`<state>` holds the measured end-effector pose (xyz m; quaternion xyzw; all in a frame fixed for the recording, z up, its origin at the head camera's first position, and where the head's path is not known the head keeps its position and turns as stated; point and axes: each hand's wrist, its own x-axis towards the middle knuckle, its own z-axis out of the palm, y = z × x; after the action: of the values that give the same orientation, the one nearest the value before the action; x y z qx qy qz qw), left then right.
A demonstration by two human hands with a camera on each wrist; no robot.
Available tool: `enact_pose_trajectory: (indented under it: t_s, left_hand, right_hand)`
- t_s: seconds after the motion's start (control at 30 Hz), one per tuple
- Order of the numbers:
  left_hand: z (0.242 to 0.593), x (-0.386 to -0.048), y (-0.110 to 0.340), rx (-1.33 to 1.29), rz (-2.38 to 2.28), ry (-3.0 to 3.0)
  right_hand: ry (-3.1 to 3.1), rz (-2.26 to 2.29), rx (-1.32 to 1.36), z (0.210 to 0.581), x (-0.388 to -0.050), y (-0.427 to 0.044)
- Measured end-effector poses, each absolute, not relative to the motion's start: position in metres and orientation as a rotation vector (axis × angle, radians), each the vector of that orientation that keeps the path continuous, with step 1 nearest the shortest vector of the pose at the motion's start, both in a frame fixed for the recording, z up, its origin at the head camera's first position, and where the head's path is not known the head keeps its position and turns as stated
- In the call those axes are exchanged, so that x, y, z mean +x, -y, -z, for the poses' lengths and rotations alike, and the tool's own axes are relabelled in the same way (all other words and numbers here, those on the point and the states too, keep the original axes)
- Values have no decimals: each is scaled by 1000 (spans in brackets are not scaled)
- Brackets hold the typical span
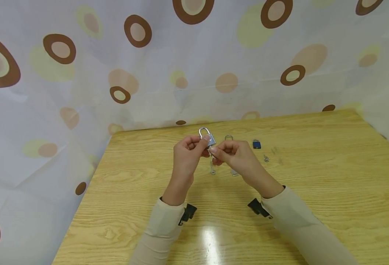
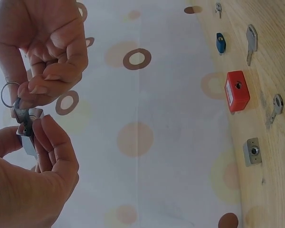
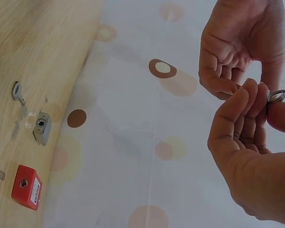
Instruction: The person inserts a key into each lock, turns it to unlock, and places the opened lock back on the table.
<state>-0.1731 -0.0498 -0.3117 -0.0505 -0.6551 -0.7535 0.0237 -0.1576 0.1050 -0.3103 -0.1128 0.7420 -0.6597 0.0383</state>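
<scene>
Raised above the table, a silver padlock (image 1: pixel 212 140) is gripped by my left hand (image 1: pixel 186 160), its shackle pointing up and away. My right hand (image 1: pixel 245 162) pinches a key (image 1: pixel 210 148) at the padlock's lower end. The left wrist view shows this key (image 2: pixel 22 114) against the padlock's end (image 2: pixel 27 141), with a ring (image 2: pixel 8 95) hanging from it; how deep it sits cannot be told. In the right wrist view the ring (image 3: pixel 277 97) shows at my right fingers, while the padlock is hidden behind them.
On the wooden table (image 1: pixel 115 198) lie a blue padlock (image 1: pixel 257 144), a red padlock (image 2: pixel 237 91), a grey padlock (image 2: pixel 252 152) and several keys, one of them below my hands (image 1: pixel 213 172) and another (image 1: pixel 266 159) at the right. A patterned sheet (image 1: pixel 187 59) stands behind.
</scene>
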Motion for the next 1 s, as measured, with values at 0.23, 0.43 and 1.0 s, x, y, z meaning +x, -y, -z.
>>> enact_pose_trajectory:
  t_s: [0.23, 0.43, 1.0]
  left_hand:
    - [313, -172, 49, -173, 2327, 2011]
    - [313, -173, 50, -156, 2334, 2001]
    - [314, -175, 49, -125, 2392, 1941]
  right_hand:
    - [-2274, 2036, -309, 310, -158, -104]
    - [-2170, 2074, -323, 315, -161, -107]
    - [-1249, 2289, -210, 320, -168, -107]
